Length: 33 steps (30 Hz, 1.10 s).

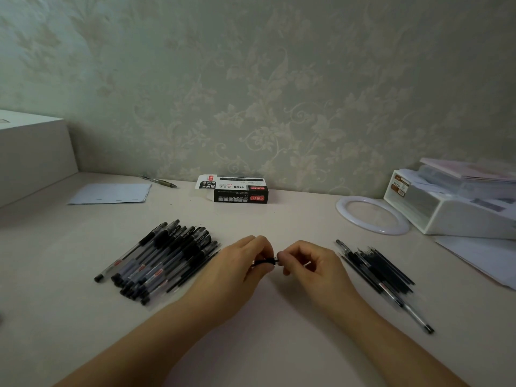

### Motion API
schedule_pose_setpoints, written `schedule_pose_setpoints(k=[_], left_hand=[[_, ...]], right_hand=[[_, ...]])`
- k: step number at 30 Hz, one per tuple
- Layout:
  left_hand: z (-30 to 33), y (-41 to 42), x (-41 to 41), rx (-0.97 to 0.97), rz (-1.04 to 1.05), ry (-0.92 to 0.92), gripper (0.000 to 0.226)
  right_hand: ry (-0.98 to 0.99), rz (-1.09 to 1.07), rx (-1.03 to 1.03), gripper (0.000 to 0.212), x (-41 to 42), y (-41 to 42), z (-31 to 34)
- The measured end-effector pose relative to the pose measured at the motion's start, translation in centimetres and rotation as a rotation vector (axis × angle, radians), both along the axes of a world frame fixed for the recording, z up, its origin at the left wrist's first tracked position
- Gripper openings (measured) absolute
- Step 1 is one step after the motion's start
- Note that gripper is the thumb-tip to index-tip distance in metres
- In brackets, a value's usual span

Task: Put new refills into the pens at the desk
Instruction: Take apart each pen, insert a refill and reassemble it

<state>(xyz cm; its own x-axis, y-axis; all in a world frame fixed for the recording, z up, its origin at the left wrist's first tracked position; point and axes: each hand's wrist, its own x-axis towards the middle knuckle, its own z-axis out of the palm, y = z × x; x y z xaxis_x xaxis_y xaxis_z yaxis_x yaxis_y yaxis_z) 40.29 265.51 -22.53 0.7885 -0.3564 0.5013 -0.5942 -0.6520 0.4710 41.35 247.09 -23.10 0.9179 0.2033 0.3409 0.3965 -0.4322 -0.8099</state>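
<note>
- The left hand [245, 263] curls its grip round a short dark pen [265, 261] held level just above the table [265, 331]; the right hand [304, 263] pinches that pen's right end between thumb and fingertips. Only a small piece of the pen shows between the two hands, so I cannot tell whether the tip is being unscrewed or tightened.
- Judged from this, one pen is mid-refill: the work is somewhere in its middle, neither just begun nor nearly over.
- Near the left hand lies a heap of pens [164, 261], capped, clear-barrelled with black grips. They overlap too much for an exact count; roughly a dozen or more. Whether these are finished or waiting cannot be read from here.
- Well apart on the right lies a bundle of thin black refills [382, 268], again around a dozen, with one pen [410, 312] lying among them. New or spent, I cannot tell.
- Further back: one open black-and-white box [237, 189] by the wall, probably the pens' or refills' packaging.
- One more pen [159, 181] lies apart by one sheet of paper [111, 193]; one white ring [372, 215] and one white tray of papers [452, 208] sit on the right.
</note>
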Motion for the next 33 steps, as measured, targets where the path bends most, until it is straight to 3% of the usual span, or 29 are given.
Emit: schedule_pose_setpoints(k=[11,16,19,24,27,30,33], left_hand=[[0.24,0.07,-0.02,0.029,-0.032,0.103,0.018],[0.31,0.11,-0.03,0.019,-0.019,0.078,0.015],[0.28,0.08,-0.09,0.036,-0.021,0.056,0.015],[0.23,-0.03,-0.16,0.042,-0.034,0.041,0.015],[0.19,0.03,-0.18,0.041,-0.024,0.040,0.014],[0.28,0.00,-0.29,0.032,-0.028,0.037,0.014],[0.32,-0.13,-0.41,0.039,-0.040,0.040,0.014]], right_hand=[[0.089,0.120,0.136,0.005,0.04,-0.56,0.41],[0.073,0.131,0.124,0.026,-0.22,-0.41,0.57],[0.072,0.056,0.096,0.013,-0.15,-0.13,0.38],[0.046,0.059,0.036,0.009,-0.03,-0.45,0.41],[0.041,0.090,0.085,0.019,-0.05,-0.41,0.34],[0.054,0.044,0.074,0.004,-0.04,-0.13,0.24],[0.033,0.050,0.011,0.007,0.04,-0.36,0.14]])
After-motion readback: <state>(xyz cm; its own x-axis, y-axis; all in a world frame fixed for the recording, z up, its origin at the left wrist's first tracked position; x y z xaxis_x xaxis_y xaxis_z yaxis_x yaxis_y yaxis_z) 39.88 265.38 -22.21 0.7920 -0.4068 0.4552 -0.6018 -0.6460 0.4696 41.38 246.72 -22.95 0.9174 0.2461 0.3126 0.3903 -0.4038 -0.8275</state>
